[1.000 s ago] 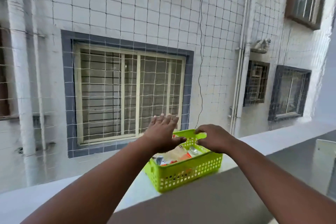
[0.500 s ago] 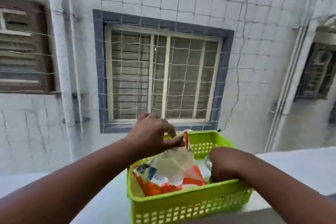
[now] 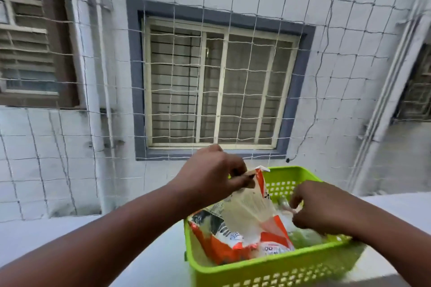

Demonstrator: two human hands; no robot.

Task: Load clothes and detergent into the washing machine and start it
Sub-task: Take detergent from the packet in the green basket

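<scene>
A lime-green plastic basket stands on a white ledge. Inside it lies an orange and white detergent bag, partly clear, with its top corner pulled upward. My left hand pinches that top corner above the basket's left side. My right hand reaches into the right half of the basket, fingers curled over something pale and clear that I cannot make out. No washing machine or clothes are in view.
A rope safety net hangs just beyond the ledge. Behind it rises a white tiled wall with a grey-framed barred window and drain pipes on the right.
The view came closer to the basket. My left hand took hold of the bag's top and lifted it; my right hand went from the basket's rim down into its right side.
</scene>
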